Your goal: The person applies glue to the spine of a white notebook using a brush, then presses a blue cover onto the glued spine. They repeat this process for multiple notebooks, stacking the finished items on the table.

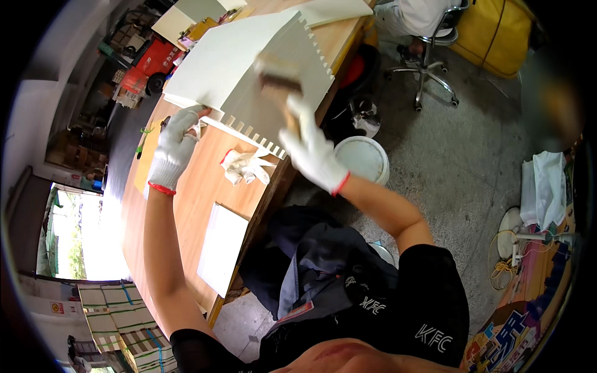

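In my closed right hand (311,149), which wears a white knit glove with a red cuff, is a wooden-handled flat brush (281,82). Motion blurs the brush, held over the grey slanted face (267,93) of a stack of white boards (233,53). Notched, evenly stepped ends show along the stack's near and far edges. At the stack's near left corner, my gloved left hand (176,140) grips the white board edge, its fingertips partly hidden. A loose pair of white gloves (245,166) lies on the wooden table (186,211) just nearer to me.
A white board (222,248) lies near the table's front edge. Right of the table stand a lidded white bucket (362,160) and a wheeled chair (426,74) with someone in light clothing. A yellow bag (494,37) is beyond. At far left is a red forklift-like machine (149,65).
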A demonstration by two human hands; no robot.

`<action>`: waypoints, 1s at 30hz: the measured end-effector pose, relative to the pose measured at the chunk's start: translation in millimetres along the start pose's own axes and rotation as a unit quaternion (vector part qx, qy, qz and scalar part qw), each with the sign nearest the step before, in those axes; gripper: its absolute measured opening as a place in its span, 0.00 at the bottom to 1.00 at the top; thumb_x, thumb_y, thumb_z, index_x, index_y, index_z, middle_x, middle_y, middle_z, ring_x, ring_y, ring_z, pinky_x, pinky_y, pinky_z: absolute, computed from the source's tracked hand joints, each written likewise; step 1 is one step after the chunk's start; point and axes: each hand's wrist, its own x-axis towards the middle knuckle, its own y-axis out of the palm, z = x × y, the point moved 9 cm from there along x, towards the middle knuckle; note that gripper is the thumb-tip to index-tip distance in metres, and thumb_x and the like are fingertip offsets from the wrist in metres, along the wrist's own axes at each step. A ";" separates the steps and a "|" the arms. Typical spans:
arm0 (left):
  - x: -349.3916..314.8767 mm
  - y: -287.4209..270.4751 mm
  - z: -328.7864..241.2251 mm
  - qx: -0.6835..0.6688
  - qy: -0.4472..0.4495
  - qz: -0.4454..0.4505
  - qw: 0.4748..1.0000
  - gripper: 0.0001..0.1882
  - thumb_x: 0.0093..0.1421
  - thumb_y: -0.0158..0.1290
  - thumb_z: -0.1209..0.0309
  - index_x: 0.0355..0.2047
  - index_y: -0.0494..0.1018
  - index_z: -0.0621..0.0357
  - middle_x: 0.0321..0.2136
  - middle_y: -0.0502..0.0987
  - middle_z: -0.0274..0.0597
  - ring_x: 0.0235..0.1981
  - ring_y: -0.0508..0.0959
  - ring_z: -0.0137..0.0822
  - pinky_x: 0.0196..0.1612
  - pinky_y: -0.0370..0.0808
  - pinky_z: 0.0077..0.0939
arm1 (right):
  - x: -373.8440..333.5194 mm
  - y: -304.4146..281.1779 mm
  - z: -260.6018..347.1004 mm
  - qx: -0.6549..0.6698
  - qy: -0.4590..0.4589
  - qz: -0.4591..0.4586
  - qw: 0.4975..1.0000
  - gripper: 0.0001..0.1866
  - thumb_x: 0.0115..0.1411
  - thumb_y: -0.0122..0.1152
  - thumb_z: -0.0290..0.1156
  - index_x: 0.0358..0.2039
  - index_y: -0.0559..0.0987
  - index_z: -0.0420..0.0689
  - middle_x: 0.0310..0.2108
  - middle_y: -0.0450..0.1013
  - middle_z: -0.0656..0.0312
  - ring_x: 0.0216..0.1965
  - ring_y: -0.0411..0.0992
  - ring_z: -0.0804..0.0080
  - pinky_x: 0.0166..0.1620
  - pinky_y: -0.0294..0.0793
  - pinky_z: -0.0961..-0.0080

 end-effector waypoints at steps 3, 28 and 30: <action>-2.2 -2.0 -1.8 0.008 0.022 -0.011 1.000 0.26 0.54 0.39 0.83 0.53 0.75 0.60 0.51 0.76 0.48 0.50 0.75 0.42 0.55 0.69 0.29 | -26.6 4.8 -4.8 0.034 -0.022 0.024 0.999 0.32 0.62 0.54 0.27 0.66 0.56 0.39 0.64 0.59 0.44 0.66 0.59 0.53 0.66 0.56 0.65; 0.7 17.9 -15.1 -0.766 -0.365 -0.130 0.513 0.37 0.69 0.42 0.61 0.71 0.38 0.56 0.71 0.43 0.54 0.72 0.48 0.52 0.72 0.50 0.46 | -88.6 4.3 -119.1 0.078 0.221 -0.053 0.971 0.35 0.63 0.52 0.28 0.68 0.51 0.51 0.55 0.69 0.52 0.36 0.75 0.67 0.42 0.74 0.67; -5.2 14.4 -2.6 -0.770 -0.388 -0.154 0.483 0.33 0.70 0.40 0.61 0.69 0.44 0.57 0.69 0.50 0.55 0.70 0.52 0.52 0.70 0.54 0.45 | -107.4 9.4 -124.0 0.094 0.172 -0.022 0.980 0.35 0.61 0.52 0.23 0.67 0.53 0.50 0.59 0.64 0.51 0.39 0.72 0.73 0.41 0.73 0.72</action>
